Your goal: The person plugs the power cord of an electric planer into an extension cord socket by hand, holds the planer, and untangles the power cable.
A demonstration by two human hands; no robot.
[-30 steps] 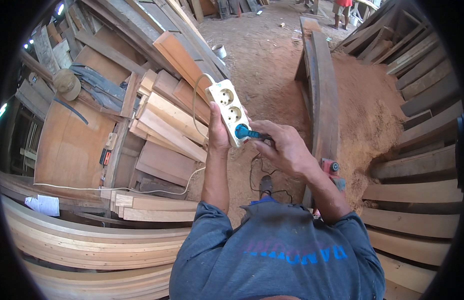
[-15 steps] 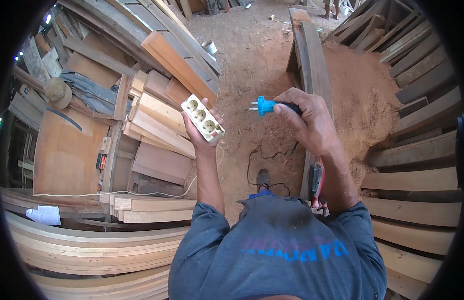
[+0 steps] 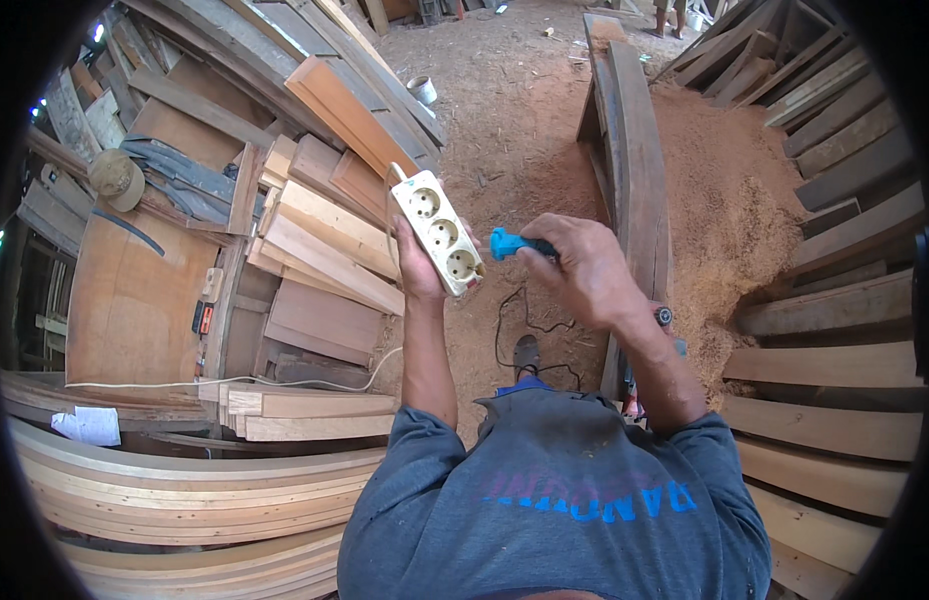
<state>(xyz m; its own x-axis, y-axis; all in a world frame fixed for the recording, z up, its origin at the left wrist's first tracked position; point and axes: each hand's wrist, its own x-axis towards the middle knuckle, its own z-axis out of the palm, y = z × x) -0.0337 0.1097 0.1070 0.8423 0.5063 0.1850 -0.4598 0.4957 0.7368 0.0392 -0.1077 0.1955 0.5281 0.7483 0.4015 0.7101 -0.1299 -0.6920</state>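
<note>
My left hand (image 3: 421,262) is wrapped round a white power strip (image 3: 440,232) with three round sockets facing up. A pale cord leaves the strip's upper end and loops down beside that hand. My right hand (image 3: 586,268) grips a blue power plug (image 3: 511,243) by its dark rear end. The plug points left toward the strip, with a small gap between them. Its pins do not show clearly now. All three sockets are bare.
Stacked boards (image 3: 319,235) lie on my left, with a cap (image 3: 116,180) on the boards behind. A long wooden beam bench (image 3: 634,150) runs ahead on my right beside sawdust (image 3: 729,180). A dark cable (image 3: 502,325) lies on the ground near my foot. Another person's legs (image 3: 671,18) show far off.
My right hand has brought the plug left and slightly down, nearer the strip. My left hand has shifted the strip to the right, and its cord end now shows.
</note>
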